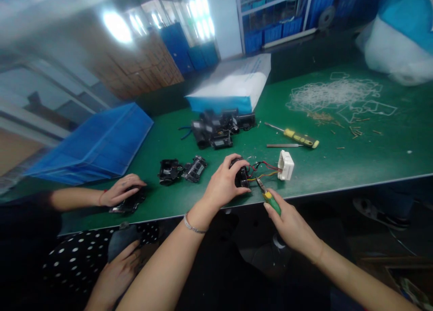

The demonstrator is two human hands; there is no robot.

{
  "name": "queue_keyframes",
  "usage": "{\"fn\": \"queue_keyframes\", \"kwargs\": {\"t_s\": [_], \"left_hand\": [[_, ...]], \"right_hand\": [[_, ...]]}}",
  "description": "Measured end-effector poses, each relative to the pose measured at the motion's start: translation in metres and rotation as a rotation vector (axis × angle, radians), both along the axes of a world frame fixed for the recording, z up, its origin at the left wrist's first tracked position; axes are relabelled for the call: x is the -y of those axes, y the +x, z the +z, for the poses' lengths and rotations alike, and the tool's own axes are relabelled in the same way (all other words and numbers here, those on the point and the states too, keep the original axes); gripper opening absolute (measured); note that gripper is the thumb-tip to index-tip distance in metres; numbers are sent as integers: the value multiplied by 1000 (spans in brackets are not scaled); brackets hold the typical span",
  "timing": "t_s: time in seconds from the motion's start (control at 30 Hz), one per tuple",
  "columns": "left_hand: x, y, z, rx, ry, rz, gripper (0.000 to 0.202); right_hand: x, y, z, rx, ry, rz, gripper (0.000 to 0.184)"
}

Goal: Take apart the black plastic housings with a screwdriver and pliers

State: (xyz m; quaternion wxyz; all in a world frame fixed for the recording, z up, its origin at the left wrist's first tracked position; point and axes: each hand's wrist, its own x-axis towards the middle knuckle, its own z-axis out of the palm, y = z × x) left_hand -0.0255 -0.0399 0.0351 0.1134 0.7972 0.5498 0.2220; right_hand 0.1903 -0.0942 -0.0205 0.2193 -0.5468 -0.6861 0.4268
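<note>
My left hand (225, 180) is closed around a black plastic housing (241, 176) near the front edge of the green table. Red, black and yellow wires (263, 167) run from that housing to a small white plastic box (286, 165) lying to its right. In my right hand (287, 218) are pliers (270, 199) with green and yellow handles. Their jaws point up and left, close to the yellow wire; whether they touch it I cannot tell.
A co-worker's hand (125, 191) rests on a black part at the left. Two black housings (169, 171) lie between us, several more (219, 126) behind. A screwdriver (301, 138), a thin metal rod (284, 145), screws and clear ring-shaped pieces (334, 94) lie right. A blue bin (98, 139) stands left.
</note>
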Motion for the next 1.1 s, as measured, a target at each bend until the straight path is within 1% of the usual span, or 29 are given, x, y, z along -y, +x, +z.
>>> {"fn": "queue_keyframes", "kwargs": {"t_s": [0.2,0.33,0.5,0.57,0.63,0.7,0.73,0.77,0.83,0.9,0.97,1.03,1.1], "left_hand": [[0,0,1,10,1,-5,71],[0,1,0,23,-5,-14,70],[0,2,1,33,-11,-8,69],[0,3,1,33,-20,-6,69],[0,3,0,34,-25,-1,69],[1,4,0,40,-29,14,70],[1,5,-1,46,-30,24,70],[1,5,-1,53,-32,34,71],[1,7,-1,68,-36,50,70],[2,9,-1,82,-41,56,67],[2,11,-1,96,-46,64,62],[2,12,-1,112,-51,71,60],[2,12,-1,132,-57,76,62]], "right_hand": [[2,1,-6,-75,41,26,57],[3,2,-10,-114,74,0,58],[2,2,-15,-163,68,-3,59],[5,2,-16,-192,49,11,58],[9,3,-15,-249,-24,34,58],[13,9,-11,-328,-86,36,58],[13,15,-7,-355,-68,8,57],[11,22,-3,-357,-3,-44,56],[-3,43,6,-255,228,-191,56],[-29,71,11,-31,489,-336,59],[-63,102,8,195,671,-407,65],[-94,130,-2,381,719,-472,67],[-114,149,-11,498,722,-491,62]]}}
